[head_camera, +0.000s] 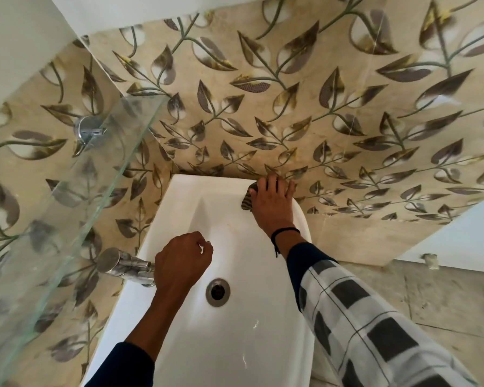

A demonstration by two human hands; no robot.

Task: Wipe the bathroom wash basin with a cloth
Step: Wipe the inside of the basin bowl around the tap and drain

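Head view: right hand (271, 203) flat, fingers spread, pressing striped cloth (247, 201) onto far rim of wash basin (235, 344) by tiled wall (263, 107). Keep pressure even, sweep along rim, then down toward drain (218, 292). Left hand (180, 261) curled beside tap (123, 265), grip on spout hidden, cannot tell; cloth mostly covered.

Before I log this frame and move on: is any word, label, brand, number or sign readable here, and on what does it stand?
None: no readable text anywhere in the head view.
The white ceramic wash basin, the chrome tap, the round metal drain and the striped grey cloth under the right hand show no brand or label.
The beige wall tiles bear only a leaf pattern.
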